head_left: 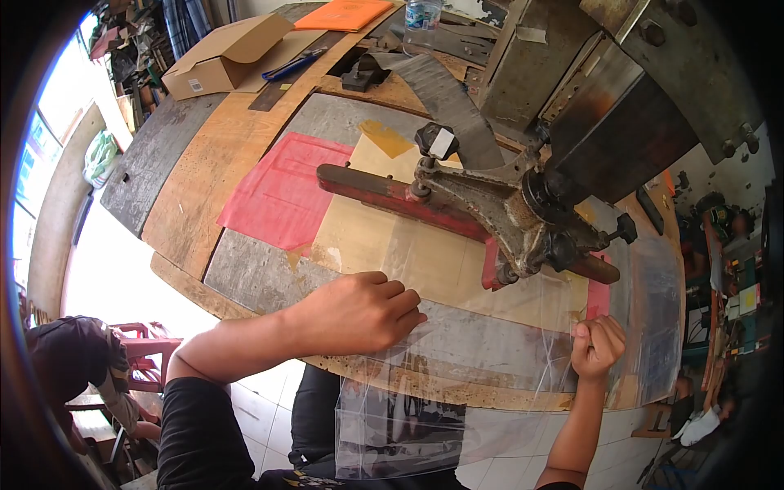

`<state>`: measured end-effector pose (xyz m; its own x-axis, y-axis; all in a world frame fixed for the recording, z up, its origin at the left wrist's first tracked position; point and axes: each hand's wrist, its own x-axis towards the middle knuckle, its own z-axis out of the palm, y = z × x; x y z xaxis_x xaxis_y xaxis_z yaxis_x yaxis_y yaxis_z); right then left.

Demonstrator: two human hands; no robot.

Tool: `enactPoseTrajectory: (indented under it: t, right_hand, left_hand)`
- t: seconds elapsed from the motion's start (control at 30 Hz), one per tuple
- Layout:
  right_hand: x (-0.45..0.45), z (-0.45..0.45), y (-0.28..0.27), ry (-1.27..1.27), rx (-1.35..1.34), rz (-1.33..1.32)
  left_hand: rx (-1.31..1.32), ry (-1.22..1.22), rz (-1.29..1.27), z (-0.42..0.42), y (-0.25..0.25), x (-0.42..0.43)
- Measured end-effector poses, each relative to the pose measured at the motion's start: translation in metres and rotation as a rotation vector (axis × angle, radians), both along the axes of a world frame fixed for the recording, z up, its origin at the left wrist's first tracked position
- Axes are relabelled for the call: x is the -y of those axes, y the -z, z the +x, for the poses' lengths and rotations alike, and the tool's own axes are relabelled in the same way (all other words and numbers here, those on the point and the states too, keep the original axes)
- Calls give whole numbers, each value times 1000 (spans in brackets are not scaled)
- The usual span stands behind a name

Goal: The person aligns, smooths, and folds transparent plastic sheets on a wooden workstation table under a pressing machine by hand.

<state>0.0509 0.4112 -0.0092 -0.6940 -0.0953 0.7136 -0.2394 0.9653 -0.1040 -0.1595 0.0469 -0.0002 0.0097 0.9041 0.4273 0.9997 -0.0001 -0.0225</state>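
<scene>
A clear plastic sheet [400,433] runs from under the machine's red bar, across the front of the worktable and down over my lap. My left hand [371,312] is closed with its back upward, at the left side of the sheet; its fingertips are hidden, but they appear to grip the plastic. On the other side, my right hand [599,345] is pinched on the sheet near the table's right front edge. Beneath the plastic lies a cream-coloured board [359,235], with a red sheet [286,192] beside it.
A heavy metal machine arm [523,204] with a long red bar [392,198] stands above the board. Farther back are a cardboard box [233,57], a blue cutter [294,65], an orange folder [343,15] and a plastic bottle [422,24]. Another person [82,367] is at lower left.
</scene>
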Motion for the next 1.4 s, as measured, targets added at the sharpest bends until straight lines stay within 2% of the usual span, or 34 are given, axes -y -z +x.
enactPoseTrajectory:
  t: [0.93,1.07,1.17,1.33,1.4]
  right_hand:
    - [-1,1,-1,28,29,19]
    - [7,-5,-5,70,66,-115]
    - [8,-6,-7,75,117,-161]
    - [8,-7,-9,55,224,-233]
    - [11,-10,-12,83,297,-296]
  left_hand:
    - [6,-3,-33,2,-3,1]
    - [21,5,32,-2,1,-1]
    - [35,-15,-54,0,-10,0]
    - [125,-279,-203,-1,-16,-1]
    - [85,-314,-170,-3,-8,-2]
